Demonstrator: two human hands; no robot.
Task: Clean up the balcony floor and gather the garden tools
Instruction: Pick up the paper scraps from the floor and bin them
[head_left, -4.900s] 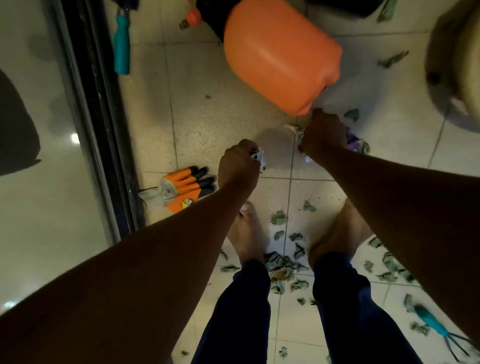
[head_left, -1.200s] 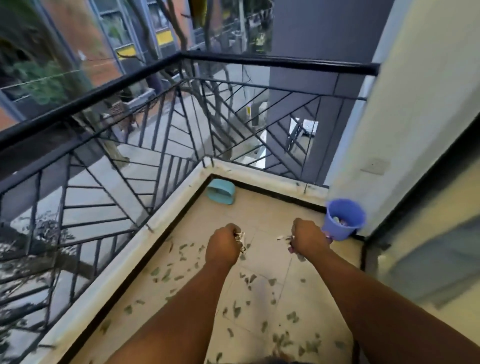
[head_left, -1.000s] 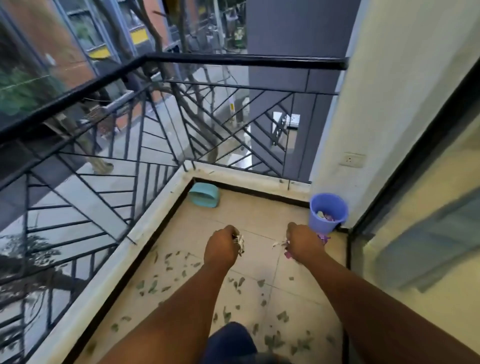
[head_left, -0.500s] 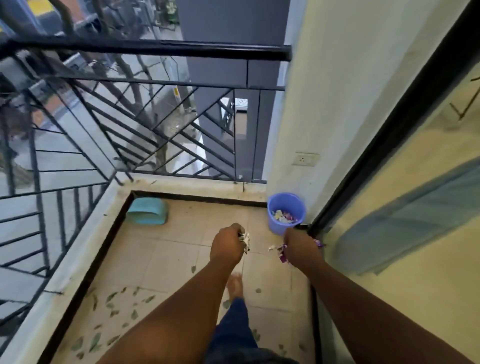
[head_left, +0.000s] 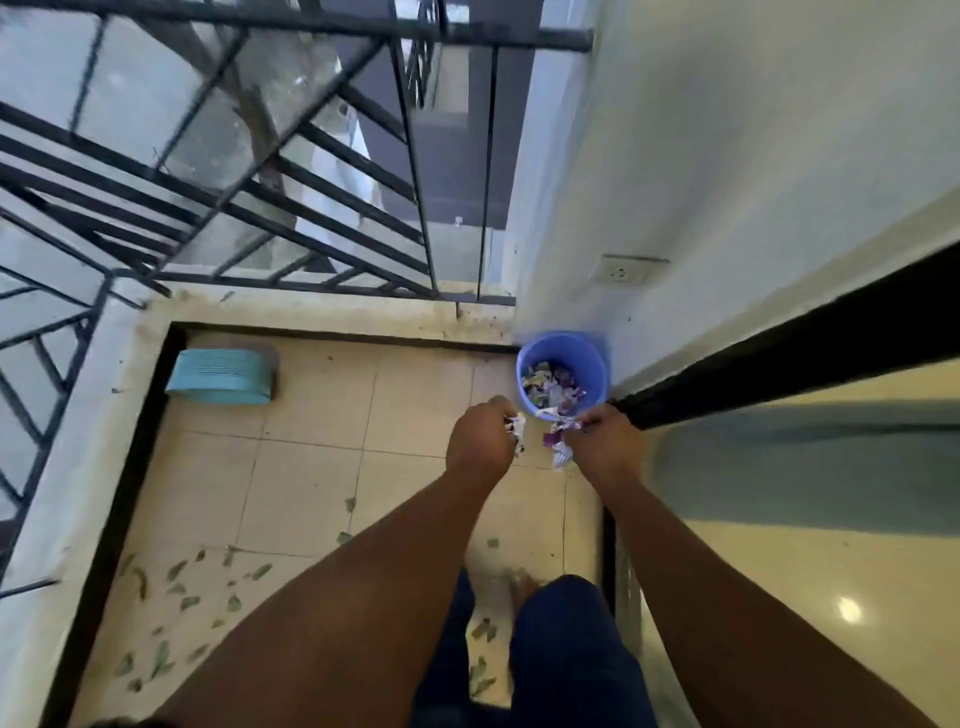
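A small blue bucket (head_left: 597, 364) stands in the balcony's far right corner, partly filled with paper and leaf scraps (head_left: 553, 387). My left hand (head_left: 480, 441) is fisted round white paper scraps (head_left: 518, 434), just short of the bucket on its left. My right hand (head_left: 602, 447) grips purple and white paper scraps (head_left: 558, 441), close to the bucket's near rim. Green leaf bits (head_left: 176, 613) lie scattered on the beige tiled floor (head_left: 311, 467) nearer to me.
A teal dustpan-like tray (head_left: 221, 376) lies by the far left kerb. Black metal railing (head_left: 311, 208) bounds the far and left sides. A white wall with a socket (head_left: 626, 270) and a glass sliding door with a black frame (head_left: 779, 348) run along the right. My legs (head_left: 545, 649) are below.
I have walked from the orange watering can area to the corner. Over the last second the bucket came closer, and both hands with their scraps now hover near its rim.
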